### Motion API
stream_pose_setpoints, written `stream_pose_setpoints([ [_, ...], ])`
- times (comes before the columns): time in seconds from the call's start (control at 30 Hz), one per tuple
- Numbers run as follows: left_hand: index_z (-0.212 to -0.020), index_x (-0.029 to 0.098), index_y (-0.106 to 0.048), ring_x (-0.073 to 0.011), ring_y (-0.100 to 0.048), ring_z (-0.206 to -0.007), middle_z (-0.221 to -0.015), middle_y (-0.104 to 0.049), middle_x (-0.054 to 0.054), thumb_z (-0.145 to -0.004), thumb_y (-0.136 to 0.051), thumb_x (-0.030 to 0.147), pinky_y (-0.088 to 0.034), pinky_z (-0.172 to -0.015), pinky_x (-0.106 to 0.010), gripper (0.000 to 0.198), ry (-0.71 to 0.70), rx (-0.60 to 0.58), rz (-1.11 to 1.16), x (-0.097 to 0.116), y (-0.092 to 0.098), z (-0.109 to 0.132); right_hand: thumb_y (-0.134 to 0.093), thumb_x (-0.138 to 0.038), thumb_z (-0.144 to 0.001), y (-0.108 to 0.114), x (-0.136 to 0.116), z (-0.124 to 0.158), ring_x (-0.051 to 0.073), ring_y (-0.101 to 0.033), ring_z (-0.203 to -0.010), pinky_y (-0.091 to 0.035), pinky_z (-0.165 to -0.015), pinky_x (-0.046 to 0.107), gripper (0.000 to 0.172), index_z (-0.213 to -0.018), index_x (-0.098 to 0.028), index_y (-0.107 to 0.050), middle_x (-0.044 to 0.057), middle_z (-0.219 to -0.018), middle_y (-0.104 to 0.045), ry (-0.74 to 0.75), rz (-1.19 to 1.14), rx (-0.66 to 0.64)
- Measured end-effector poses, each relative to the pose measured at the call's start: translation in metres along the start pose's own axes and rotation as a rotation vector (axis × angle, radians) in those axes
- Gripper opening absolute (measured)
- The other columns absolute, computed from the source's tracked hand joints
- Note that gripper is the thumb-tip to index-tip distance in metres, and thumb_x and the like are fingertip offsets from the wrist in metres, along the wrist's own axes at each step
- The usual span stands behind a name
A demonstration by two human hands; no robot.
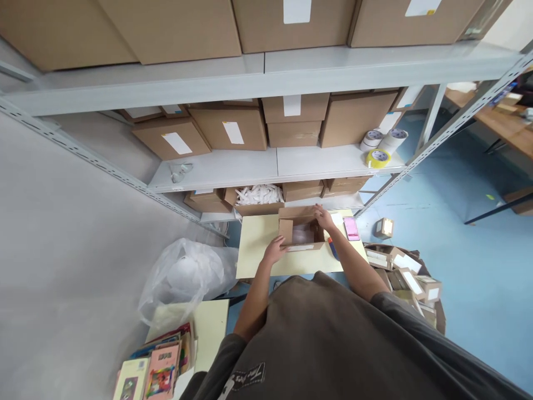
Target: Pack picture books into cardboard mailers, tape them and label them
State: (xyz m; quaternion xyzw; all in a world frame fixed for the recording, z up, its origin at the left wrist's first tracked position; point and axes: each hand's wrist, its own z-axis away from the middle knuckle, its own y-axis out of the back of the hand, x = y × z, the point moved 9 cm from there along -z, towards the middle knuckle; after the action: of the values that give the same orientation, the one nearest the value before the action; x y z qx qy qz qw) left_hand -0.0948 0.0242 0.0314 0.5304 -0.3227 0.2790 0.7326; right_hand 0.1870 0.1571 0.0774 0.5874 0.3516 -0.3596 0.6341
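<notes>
An open cardboard box point(285, 230) sits on the pale yellow table, a white label on its near side. Something translucent, perhaps plastic wrap point(302, 234), lies inside it; its exact kind is unclear. My left hand point(275, 250) grips the near left corner of the box. At the far right edge, my right hand point(323, 216) has its fingers closed over the cardboard. A blue and orange object point(333, 248), partly hidden by my right forearm, lies beside the box. To the right rests a phone point(351, 228) with a pink screen.
Shelving point(233, 165) with several cartons rises behind the table. Tape rolls point(378, 158) stand on its middle shelf. A carton of white strips point(260, 194) sits below. Small boxes fill a large container point(440, 316) at right; a plastic bag point(187, 272) bulges at left.
</notes>
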Motion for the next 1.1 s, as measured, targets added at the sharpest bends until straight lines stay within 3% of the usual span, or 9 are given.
stream_pose_setpoints([
  [0.2,-0.116,0.025,-0.082,-0.0338,-0.059,-0.142,-0.139,-0.073,-0.013,-0.079,-0.089,0.048,-0.041,-0.124,-0.045,0.044,0.028,0.033,0.078,-0.008,0.012,-0.015,-0.067,-0.041,-0.091,0.044,0.040,0.063,0.030,-0.062,-0.139,-0.052,-0.114,0.047,0.052,-0.139,-0.022,-0.071,0.013,-0.152,-0.066,-0.107,-0.196,0.133],
  [0.33,-0.120,0.024,-0.081,-0.0344,-0.062,-0.135,-0.132,-0.075,-0.014,-0.082,-0.087,0.046,-0.046,-0.118,-0.044,0.043,0.080,0.059,0.011,-0.009,0.013,-0.024,-0.075,-0.042,-0.086,0.033,0.069,0.111,0.032,-0.067,-0.132,-0.054,-0.109,0.047,0.050,-0.131,-0.021,-0.075,0.014,-0.142,-0.072,-0.166,-0.208,0.003],
  [0.43,-0.143,0.024,-0.070,-0.0355,-0.059,-0.137,-0.140,-0.070,-0.017,-0.089,-0.082,0.044,-0.047,-0.116,-0.044,0.059,0.138,0.138,-0.168,-0.005,0.015,-0.028,-0.076,-0.042,-0.087,0.016,0.085,0.128,0.033,-0.073,-0.119,-0.060,-0.100,0.047,0.049,-0.131,-0.020,-0.073,0.015,-0.129,-0.077,-0.243,-0.139,0.012],
  [0.57,-0.170,0.027,-0.038,-0.0437,-0.039,-0.154,-0.172,-0.038,-0.019,-0.081,-0.089,0.043,-0.043,-0.120,-0.051,0.104,0.123,0.195,-0.351,0.013,0.020,-0.041,-0.079,-0.034,-0.082,0.005,0.077,0.116,0.036,-0.067,-0.129,-0.059,-0.102,0.050,0.077,-0.155,-0.024,-0.056,0.018,-0.158,-0.057,-0.207,0.062,0.092],
  [0.67,-0.174,0.032,-0.025,-0.0474,-0.011,-0.165,-0.183,-0.009,-0.013,-0.073,-0.096,0.047,-0.032,-0.127,-0.058,0.125,-0.030,0.132,-0.417,0.036,0.025,-0.062,-0.074,-0.027,-0.081,0.006,0.051,0.080,0.038,-0.044,-0.154,-0.048,-0.117,0.053,0.093,-0.167,-0.022,-0.039,0.017,-0.176,-0.030,-0.084,0.214,0.097],
  [0.77,-0.174,0.033,-0.025,-0.0470,0.001,-0.166,-0.183,-0.008,-0.013,-0.067,-0.100,0.043,-0.022,-0.131,-0.060,0.131,-0.136,0.044,-0.473,0.052,0.028,-0.082,-0.070,-0.022,-0.083,0.009,0.022,0.037,0.035,-0.036,-0.158,-0.040,-0.126,0.050,0.093,-0.169,-0.021,-0.036,0.014,-0.173,-0.037,0.041,0.296,0.080],
  [0.87,-0.173,0.028,-0.029,-0.0467,-0.009,-0.165,-0.176,-0.028,-0.019,-0.067,-0.101,0.032,-0.022,-0.131,-0.060,0.128,-0.151,0.013,-0.514,0.054,0.026,-0.088,-0.067,-0.022,-0.087,0.005,0.010,0.013,0.034,-0.045,-0.150,-0.041,-0.125,0.047,0.079,-0.163,-0.017,-0.047,0.016,-0.158,-0.056,0.067,0.354,0.055],
  [0.97,-0.168,0.027,-0.041,-0.0440,-0.028,-0.160,-0.168,-0.041,-0.019,-0.074,-0.096,0.029,-0.030,-0.129,-0.055,0.109,-0.123,0.007,-0.472,0.043,0.018,-0.079,-0.061,-0.021,-0.093,-0.014,0.020,0.026,0.034,-0.048,-0.145,-0.042,-0.123,0.046,0.055,-0.147,-0.017,-0.066,0.016,-0.149,-0.064,0.089,0.418,-0.038],
  [1.1,-0.149,0.031,-0.064,-0.0401,-0.037,-0.155,-0.178,-0.026,-0.010,-0.089,-0.083,0.035,-0.043,-0.121,-0.050,0.063,0.050,0.017,-0.355,0.009,0.007,-0.062,-0.057,-0.022,-0.096,-0.048,0.055,0.071,0.035,-0.029,-0.161,-0.042,-0.122,0.053,0.057,-0.153,-0.021,-0.060,0.012,-0.169,-0.047,0.087,0.476,-0.167],
])
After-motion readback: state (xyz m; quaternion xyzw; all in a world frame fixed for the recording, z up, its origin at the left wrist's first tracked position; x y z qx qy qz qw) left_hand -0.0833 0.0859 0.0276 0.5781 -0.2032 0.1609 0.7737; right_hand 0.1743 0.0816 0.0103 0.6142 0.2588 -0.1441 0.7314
